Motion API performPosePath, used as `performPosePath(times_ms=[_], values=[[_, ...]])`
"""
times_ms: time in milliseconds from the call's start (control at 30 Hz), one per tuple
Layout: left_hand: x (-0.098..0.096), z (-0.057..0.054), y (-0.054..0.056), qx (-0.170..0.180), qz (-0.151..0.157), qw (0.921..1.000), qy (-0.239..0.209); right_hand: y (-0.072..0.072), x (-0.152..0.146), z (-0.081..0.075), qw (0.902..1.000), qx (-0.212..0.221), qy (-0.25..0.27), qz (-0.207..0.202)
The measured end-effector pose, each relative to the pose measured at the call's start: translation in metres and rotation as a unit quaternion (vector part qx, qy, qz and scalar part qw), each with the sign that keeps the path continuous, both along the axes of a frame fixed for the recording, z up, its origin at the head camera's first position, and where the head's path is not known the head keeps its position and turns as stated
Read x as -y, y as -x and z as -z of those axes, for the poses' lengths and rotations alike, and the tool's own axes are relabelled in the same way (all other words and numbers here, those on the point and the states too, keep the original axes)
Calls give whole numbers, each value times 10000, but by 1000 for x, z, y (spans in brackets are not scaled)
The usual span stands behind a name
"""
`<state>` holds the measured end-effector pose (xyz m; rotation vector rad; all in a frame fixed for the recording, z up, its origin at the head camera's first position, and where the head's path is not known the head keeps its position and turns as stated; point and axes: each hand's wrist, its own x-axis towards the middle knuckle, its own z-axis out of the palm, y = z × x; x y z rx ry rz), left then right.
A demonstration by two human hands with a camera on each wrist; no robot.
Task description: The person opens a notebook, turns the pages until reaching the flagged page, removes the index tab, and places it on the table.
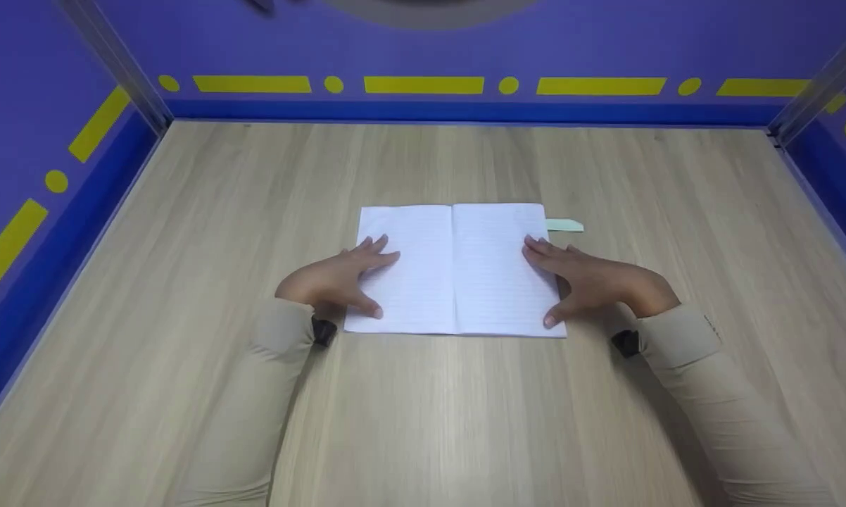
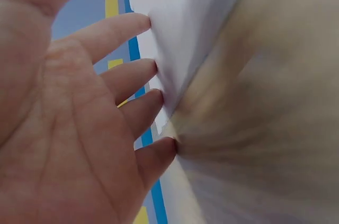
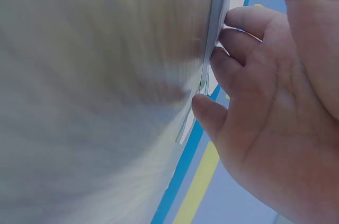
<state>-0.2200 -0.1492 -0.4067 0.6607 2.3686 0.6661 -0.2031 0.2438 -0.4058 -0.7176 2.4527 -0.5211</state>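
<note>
An open notebook with lined white pages lies flat on the wooden table, its centre fold running up the middle. The left hand rests on the outer edge of the left page, fingers spread. In the left wrist view, fingertips of that hand touch the page, and the little finger meets the table just beside it. On the right page's outer edge rests the right hand, thumb low and fingers higher up. A pale green tab sticks out from the notebook's right side, above the right hand.
The wood-grain table runs back to a blue-purple wall with yellow dashes and dots. Similar panels stand at the left and right sides. A dark band sits at the left wrist, another at the right.
</note>
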Motion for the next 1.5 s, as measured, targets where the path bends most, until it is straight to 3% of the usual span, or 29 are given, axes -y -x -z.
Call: performPosePath(times_ms=[367, 800, 1100, 1500], values=[[2, 1, 0, 101, -16, 9999, -116, -1, 1, 3, 9999, -26, -97, 96], [0, 5, 1, 97, -172, 9998, 8, 0, 1, -1, 9996, 267, 3, 95], [-2, 4, 4, -86, 6, 10000, -8, 3, -3, -6, 9994, 356, 35, -42], [-2, 4, 3, 55, -71, 10000, -43, 1, -4, -7, 9988, 491, -1, -87]])
